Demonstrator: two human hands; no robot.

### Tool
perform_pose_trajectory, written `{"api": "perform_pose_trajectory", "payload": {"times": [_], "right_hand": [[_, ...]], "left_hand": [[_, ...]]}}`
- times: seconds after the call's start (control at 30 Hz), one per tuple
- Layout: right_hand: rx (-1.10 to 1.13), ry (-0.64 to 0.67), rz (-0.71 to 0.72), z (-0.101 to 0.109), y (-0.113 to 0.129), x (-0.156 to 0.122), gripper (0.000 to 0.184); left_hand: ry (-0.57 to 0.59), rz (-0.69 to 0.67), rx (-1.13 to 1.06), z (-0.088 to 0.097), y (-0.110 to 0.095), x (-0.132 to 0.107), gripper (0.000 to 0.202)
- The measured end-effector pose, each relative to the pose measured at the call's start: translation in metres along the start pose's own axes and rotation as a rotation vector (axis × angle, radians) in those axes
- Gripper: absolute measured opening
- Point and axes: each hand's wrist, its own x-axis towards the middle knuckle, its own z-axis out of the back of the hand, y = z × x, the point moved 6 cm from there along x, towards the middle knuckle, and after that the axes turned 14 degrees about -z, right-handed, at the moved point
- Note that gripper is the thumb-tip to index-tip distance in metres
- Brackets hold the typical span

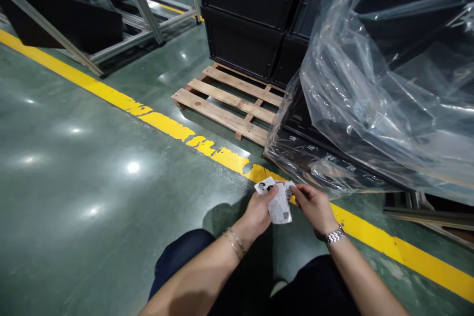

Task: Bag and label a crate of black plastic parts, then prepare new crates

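Observation:
My left hand (258, 213), with thin bracelets on the wrist, pinches a small bunch of white printed paper labels (279, 205) in front of me. My right hand (314, 206), with a metal watch on the wrist, grips the same labels from the right side with thumb and fingers closed on their upper edge. Both hands hover low over the green floor and the yellow line (166, 126). Black print and a small code show on the labels.
A wooden pallet (229, 106) lies just beyond the line, with black crates (244, 15) stacked on it. Black boxes wrapped in clear plastic film (374, 89) fill the right side. A metal frame rack (140, 5) stands at the upper left.

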Motion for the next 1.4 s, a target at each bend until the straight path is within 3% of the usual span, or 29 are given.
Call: {"api": "perform_pose_trajectory", "payload": {"times": [0.27, 0.43, 0.63, 0.83, 1.03, 1.13, 1.27, 1.4], "right_hand": [[-0.008, -0.228, 0.016, 0.001, -0.006, 0.007, 0.048], [-0.061, -0.107, 0.038, -0.007, -0.001, 0.008, 0.048], [-0.294, 0.002, 0.162, -0.003, 0.014, 0.007, 0.043], [-0.08, -0.057, 0.011, 0.006, 0.006, 0.011, 0.039], [-0.185, -0.053, 0.158, -0.003, 0.016, 0.006, 0.034], [-0.04, -0.07, 0.055, 0.002, 0.008, 0.009, 0.043], [0.109, -0.186, -0.055, 0.017, 0.001, 0.0, 0.045], [0.059, -0.026, -0.038, 0.001, 0.005, -0.018, 0.041]], "left_hand": [[-0.049, -0.082, -0.005, -0.003, -0.003, 0.002, 0.031], [-0.026, -0.076, -0.013, -0.003, -0.003, 0.003, 0.031], [0.012, -0.134, 0.092, -0.004, -0.005, 0.001, 0.034], [-0.025, -0.122, 0.053, -0.004, -0.003, -0.005, 0.037], [-0.072, -0.088, 0.034, 0.0, -0.004, -0.004, 0.038], [-0.131, -0.062, 0.014, 0.005, -0.004, -0.004, 0.038], [-0.165, -0.027, -0.031, 0.009, -0.006, -0.001, 0.038], [-0.199, -0.035, -0.079, 0.013, -0.01, 0.001, 0.037]]}}
